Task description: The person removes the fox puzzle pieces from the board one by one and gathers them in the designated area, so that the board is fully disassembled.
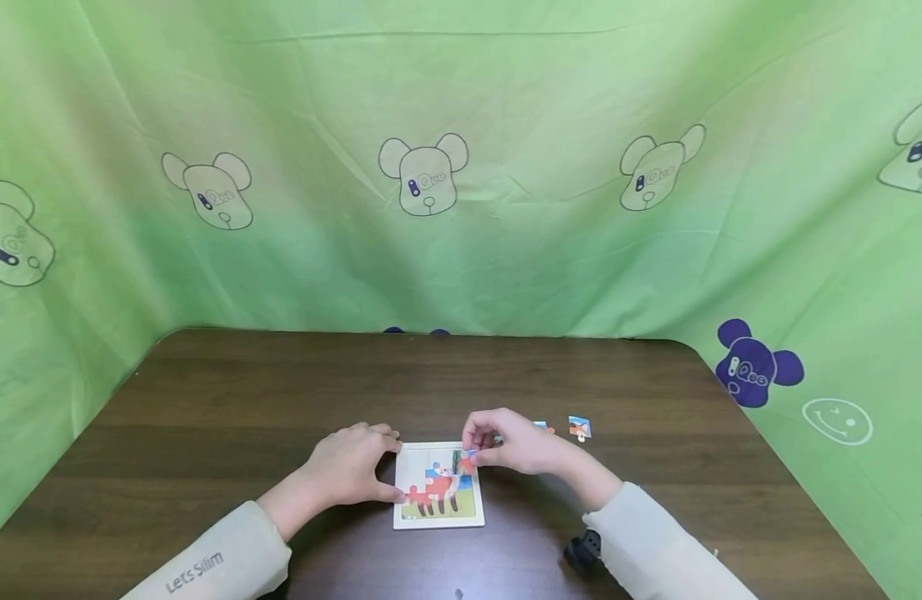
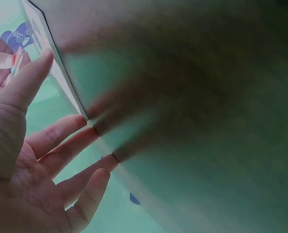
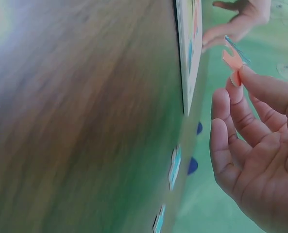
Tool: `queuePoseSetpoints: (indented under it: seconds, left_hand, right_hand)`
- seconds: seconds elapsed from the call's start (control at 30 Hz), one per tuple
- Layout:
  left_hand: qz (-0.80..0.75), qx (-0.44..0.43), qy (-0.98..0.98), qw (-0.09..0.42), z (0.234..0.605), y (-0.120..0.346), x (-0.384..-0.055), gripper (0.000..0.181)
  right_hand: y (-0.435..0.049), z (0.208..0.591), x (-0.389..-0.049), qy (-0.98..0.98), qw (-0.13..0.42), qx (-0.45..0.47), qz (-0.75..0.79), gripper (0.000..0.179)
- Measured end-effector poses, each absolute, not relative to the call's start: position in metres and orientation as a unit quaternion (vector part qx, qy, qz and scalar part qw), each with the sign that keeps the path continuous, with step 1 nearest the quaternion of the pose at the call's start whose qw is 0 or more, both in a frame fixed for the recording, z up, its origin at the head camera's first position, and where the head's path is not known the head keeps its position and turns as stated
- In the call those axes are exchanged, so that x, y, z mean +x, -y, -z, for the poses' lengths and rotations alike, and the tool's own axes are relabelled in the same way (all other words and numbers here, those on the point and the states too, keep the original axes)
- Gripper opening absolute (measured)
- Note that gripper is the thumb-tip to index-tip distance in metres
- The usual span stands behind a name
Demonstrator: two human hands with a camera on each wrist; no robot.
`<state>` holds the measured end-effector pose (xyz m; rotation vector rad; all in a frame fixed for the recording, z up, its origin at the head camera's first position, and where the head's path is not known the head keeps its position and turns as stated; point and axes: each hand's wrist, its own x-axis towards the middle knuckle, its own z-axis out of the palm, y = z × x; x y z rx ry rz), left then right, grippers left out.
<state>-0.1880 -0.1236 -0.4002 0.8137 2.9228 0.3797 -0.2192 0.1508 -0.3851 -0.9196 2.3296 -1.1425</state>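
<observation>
A white-framed jigsaw puzzle [image 1: 440, 524] lies flat on the table, partly filled with a picture of an orange animal on grass; its upper left is bare. Beside its left edge is my left hand [image 1: 352, 467], thumb on the frame's side and fingertips down on the table near the top corner. My right hand [image 1: 517, 442] pinches an orange puzzle piece [image 3: 233, 60] between thumb and fingers. That piece is held over the puzzle's upper right, raised off the board in the right wrist view.
Two loose puzzle pieces lie right of the puzzle, one with an orange figure [image 1: 579, 428] and a blue one [image 1: 542, 426] partly behind my right hand. The brown table [image 1: 281, 383] meets a green printed curtain [image 1: 506, 250] at the back and sides.
</observation>
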Motion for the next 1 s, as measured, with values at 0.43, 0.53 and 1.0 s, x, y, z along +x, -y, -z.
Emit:
queuePoseSetpoints:
  seconds: [0.43, 0.53, 1.0]
  left_hand:
    - [-0.131, 0.267, -0.954, 0.043, 0.401, 0.123, -0.186, 0.060]
    - [-0.132, 0.265, -0.954, 0.048, 0.402, 0.123, -0.186, 0.060]
    - [-0.135, 0.264, -0.954, 0.045, 0.400, 0.125, -0.188, 0.060]
  right_hand:
    - [-0.190, 0.383, -0.213, -0.845, 0.176, -0.297, 0.408, 0.009]
    - [-0.194, 0.384, -0.212, -0.848, 0.180, -0.290, 0.407, 0.009]
    - [-0.202, 0.391, -0.218, -0.870, 0.195, -0.267, 0.366, 0.009]
